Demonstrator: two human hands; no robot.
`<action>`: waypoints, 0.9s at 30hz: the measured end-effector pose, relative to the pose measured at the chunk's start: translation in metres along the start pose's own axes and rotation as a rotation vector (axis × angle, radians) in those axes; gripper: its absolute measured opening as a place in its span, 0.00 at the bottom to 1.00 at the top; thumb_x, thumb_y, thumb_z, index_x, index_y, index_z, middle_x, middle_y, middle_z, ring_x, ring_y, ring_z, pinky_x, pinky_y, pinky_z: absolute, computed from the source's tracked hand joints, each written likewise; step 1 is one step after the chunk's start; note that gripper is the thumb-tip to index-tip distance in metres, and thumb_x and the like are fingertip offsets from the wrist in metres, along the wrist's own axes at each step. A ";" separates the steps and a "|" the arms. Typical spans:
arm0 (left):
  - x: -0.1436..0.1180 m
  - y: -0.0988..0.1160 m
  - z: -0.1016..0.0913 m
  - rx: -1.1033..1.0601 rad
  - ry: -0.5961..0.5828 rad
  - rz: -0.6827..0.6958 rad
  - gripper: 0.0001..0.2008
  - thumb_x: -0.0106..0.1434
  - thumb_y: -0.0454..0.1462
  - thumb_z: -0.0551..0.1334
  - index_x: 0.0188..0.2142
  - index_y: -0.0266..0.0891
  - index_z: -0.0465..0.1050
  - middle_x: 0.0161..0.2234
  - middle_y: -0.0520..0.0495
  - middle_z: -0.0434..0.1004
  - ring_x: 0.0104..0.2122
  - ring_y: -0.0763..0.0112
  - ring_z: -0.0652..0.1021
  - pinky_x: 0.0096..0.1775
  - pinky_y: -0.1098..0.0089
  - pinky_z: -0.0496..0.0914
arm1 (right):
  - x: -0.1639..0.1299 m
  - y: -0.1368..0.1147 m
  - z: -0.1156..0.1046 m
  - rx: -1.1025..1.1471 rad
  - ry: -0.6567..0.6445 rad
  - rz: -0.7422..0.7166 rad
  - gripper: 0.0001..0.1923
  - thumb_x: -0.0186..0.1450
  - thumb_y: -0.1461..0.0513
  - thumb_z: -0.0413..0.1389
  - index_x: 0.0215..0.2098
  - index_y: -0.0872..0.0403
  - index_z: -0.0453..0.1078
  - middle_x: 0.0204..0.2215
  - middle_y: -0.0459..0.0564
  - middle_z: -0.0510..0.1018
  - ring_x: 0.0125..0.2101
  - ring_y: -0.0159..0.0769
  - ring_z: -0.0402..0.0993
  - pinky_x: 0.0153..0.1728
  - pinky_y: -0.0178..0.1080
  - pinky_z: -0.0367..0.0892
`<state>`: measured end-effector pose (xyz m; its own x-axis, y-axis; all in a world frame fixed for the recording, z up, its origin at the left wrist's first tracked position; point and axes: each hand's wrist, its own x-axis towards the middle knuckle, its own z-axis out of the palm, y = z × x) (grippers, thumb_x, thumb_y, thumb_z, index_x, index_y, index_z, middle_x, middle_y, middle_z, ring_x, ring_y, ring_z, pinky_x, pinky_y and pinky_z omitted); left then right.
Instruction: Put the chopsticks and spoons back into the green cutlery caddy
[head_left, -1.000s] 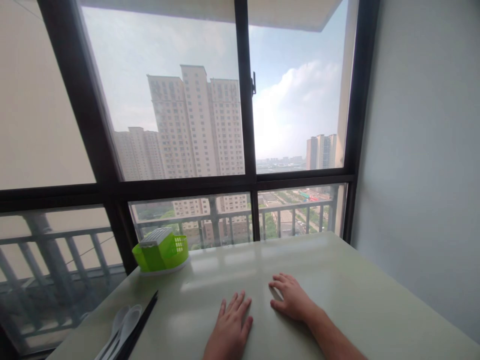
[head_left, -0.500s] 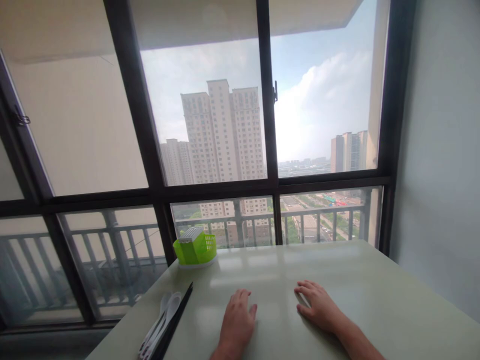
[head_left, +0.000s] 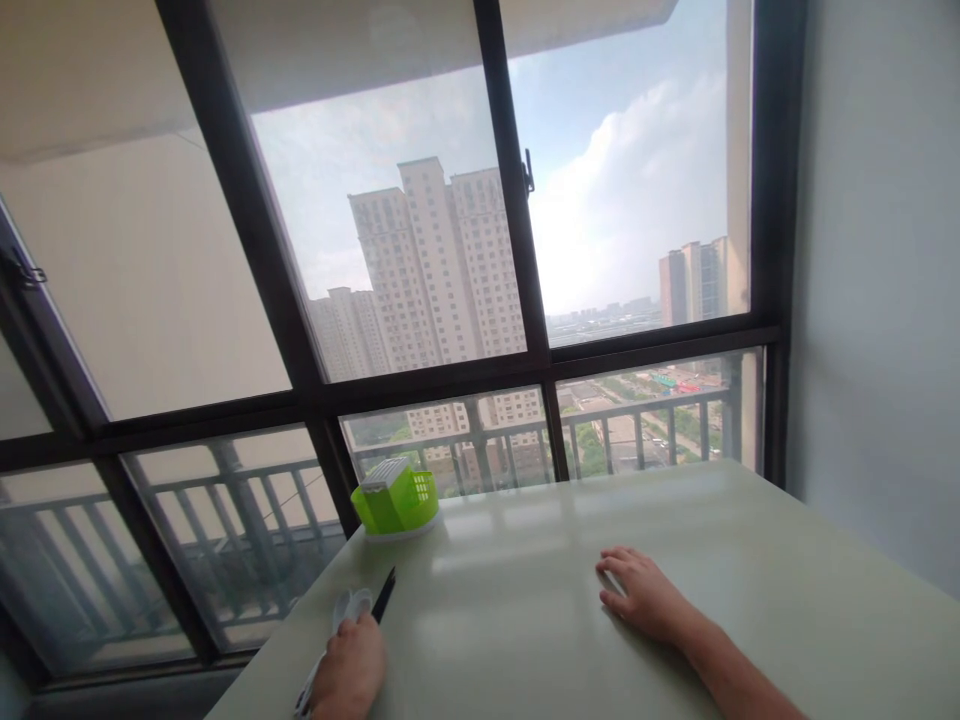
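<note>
While the big window point(head_left: 450, 250) with its dark frame filled everything beyond the table's far edge, showing pale tower blocks and a railing outside, the pale green table point(head_left: 540, 620) spread glossy and wide beneath both hands, its right side running along a plain grey wall point(head_left: 877, 280). At the table's far left corner, close to the window, stood a bright green plastic holder point(head_left: 396, 498) on a white base. The right hand point(head_left: 641, 598) lay flat on the table near its middle, palm down, fingers loosely spread and holding nothing, the bare forearm running off toward the table's near right edge. The left hand point(head_left: 349, 668) was at the table's near left edge, well apart from the right hand, closed over a small bundle of utensils lying there; whether it gripped them or merely rested on them could not be told. Past its knuckles showed the white spoons point(head_left: 351, 604) and, just beside them, the tip of the black chopsticks point(head_left: 385, 594), both pointing toward the green holder.
</note>
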<state>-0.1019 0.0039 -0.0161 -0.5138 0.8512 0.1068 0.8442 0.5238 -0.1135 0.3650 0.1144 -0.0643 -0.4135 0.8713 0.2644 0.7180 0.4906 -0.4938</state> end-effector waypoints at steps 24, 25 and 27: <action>-0.005 0.114 0.001 -0.153 -0.173 0.260 0.19 0.59 0.33 0.57 0.49 0.32 0.77 0.47 0.32 0.83 0.49 0.53 0.82 0.49 0.64 0.72 | 0.001 -0.006 -0.004 0.017 0.012 0.012 0.21 0.63 0.55 0.60 0.53 0.50 0.77 0.59 0.54 0.74 0.62 0.47 0.65 0.65 0.45 0.53; -0.006 0.116 0.002 -0.163 -0.173 0.267 0.19 0.58 0.32 0.57 0.48 0.33 0.77 0.46 0.33 0.83 0.48 0.54 0.82 0.48 0.64 0.72 | 0.002 -0.006 -0.004 0.017 0.010 0.009 0.21 0.63 0.55 0.60 0.53 0.51 0.77 0.59 0.55 0.75 0.62 0.47 0.65 0.65 0.45 0.53; -0.006 0.118 0.003 -0.186 -0.171 0.287 0.19 0.57 0.30 0.57 0.46 0.34 0.78 0.44 0.34 0.84 0.46 0.54 0.83 0.47 0.63 0.73 | 0.002 -0.007 -0.004 0.023 0.010 0.001 0.20 0.63 0.55 0.60 0.52 0.51 0.77 0.58 0.55 0.75 0.61 0.47 0.65 0.65 0.44 0.53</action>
<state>0.0004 0.0608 -0.0335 -0.2571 0.9637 -0.0719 0.9627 0.2619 0.0678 0.3613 0.1130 -0.0567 -0.4074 0.8719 0.2718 0.7053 0.4894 -0.5128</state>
